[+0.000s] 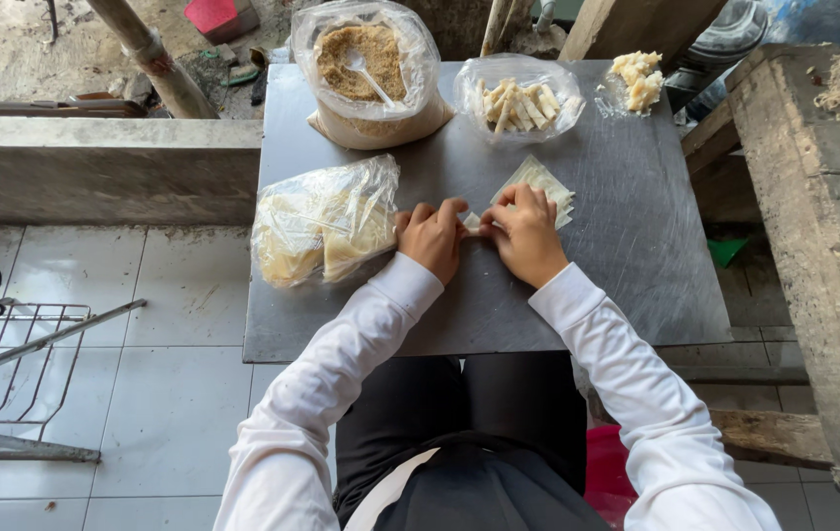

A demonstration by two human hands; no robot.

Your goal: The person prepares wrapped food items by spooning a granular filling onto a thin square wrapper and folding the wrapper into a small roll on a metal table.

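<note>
My left hand [432,238] and my right hand [526,234] meet over the middle of a grey metal table [627,265], fingers curled on a small pale wrapper piece [472,222] pinched between them. A stack of thin pale wrapper sheets [544,181] lies just beyond my right hand. Next to my left hand lies a clear plastic bag of pale sheets [324,222]. What is inside the pinched piece is hidden by my fingers.
At the table's far edge stand an open bag of brown crumbs with a white spoon [369,69], a bag of cut pale sticks [516,98] and a small pile of yellowish chunks [636,79]. A wooden bench [823,226] is at the right, a wire rack [17,364] at the left on tiled floor.
</note>
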